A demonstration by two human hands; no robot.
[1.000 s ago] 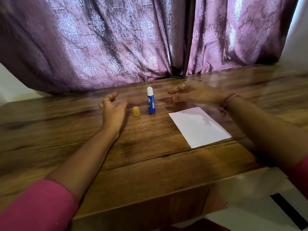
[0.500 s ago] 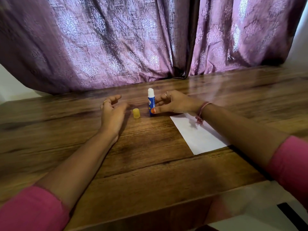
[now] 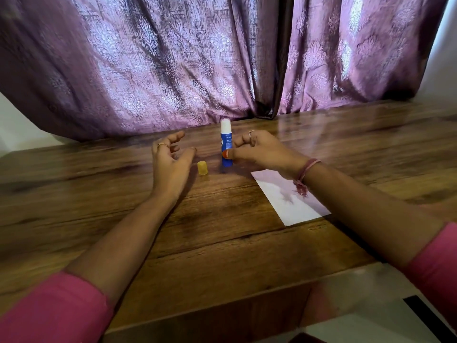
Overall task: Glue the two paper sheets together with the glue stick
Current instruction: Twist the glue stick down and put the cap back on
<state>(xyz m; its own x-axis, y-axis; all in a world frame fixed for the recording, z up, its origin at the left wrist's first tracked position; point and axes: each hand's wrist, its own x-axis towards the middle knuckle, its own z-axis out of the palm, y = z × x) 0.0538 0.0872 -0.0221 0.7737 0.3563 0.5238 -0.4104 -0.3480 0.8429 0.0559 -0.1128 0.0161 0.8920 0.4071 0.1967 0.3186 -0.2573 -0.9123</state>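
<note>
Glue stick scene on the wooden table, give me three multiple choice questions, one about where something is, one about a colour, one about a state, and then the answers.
1. Where does the small cap lie?
A. On the white paper
B. On the table between the left hand and the glue stick
C. On top of the glue stick

2. What colour is the glue stick body?
A. Blue
B. Green
C. Black

3. How is the glue stick standing?
A. Lying flat, capped
B. Upright, capped
C. Upright, uncapped, white glue showing on top

Answers:
1. B, the yellow cap sits on the wooden table just right of the left hand.
2. A, the tube is blue below the white tip.
3. C, it stands on end with its cap off, and the right hand has its thumb at the tube's lower part; the white paper lies under that wrist.
</note>
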